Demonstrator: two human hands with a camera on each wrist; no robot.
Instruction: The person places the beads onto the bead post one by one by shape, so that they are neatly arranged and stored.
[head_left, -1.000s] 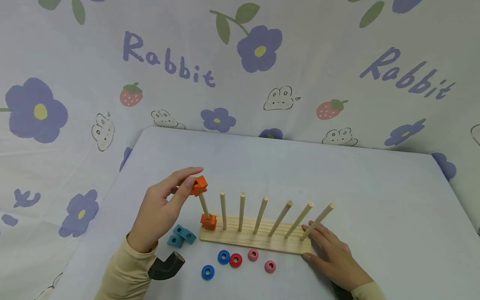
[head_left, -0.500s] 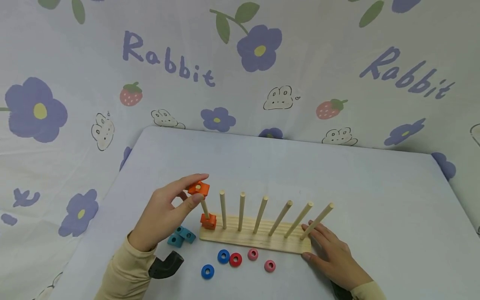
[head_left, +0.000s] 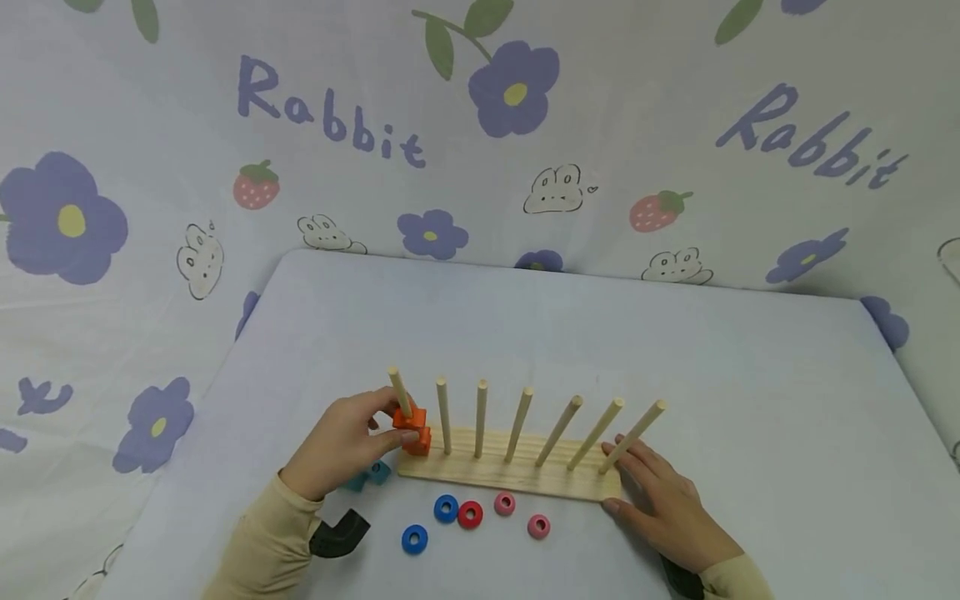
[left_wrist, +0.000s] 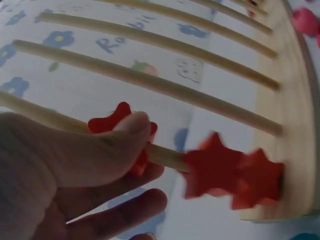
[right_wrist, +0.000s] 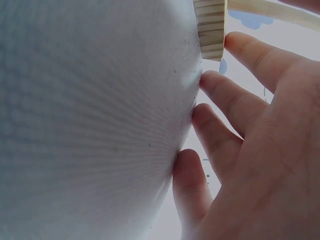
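My left hand [head_left: 337, 447] pinches an orange star-shaped bead [head_left: 409, 417] between thumb and fingers. That bead is threaded on the leftmost peg, whose tip pokes out above it. In the left wrist view, two more star beads [left_wrist: 212, 167] sit low on the same peg, with a gap of bare peg between them and the held star [left_wrist: 111, 119]. The wooden peg board [head_left: 510, 482] carries a row of several upright pegs; the others hold no beads. My right hand [head_left: 670, 508] rests at the board's right end, fingers spread, fingertips on the table [right_wrist: 90, 130] and against the board edge.
Teal square beads [head_left: 379, 472] lie left of the board, partly hidden behind my left hand. In front of the board are two blue rings [head_left: 415, 540], a red ring [head_left: 470, 515] and two pink rings [head_left: 538, 527]. A patterned cloth [head_left: 480, 167] hangs behind the table.
My left hand has brought the star bead from the top of the leftmost peg down along it, close above the lower stars. The right hand stays put; the head view shifts slightly.
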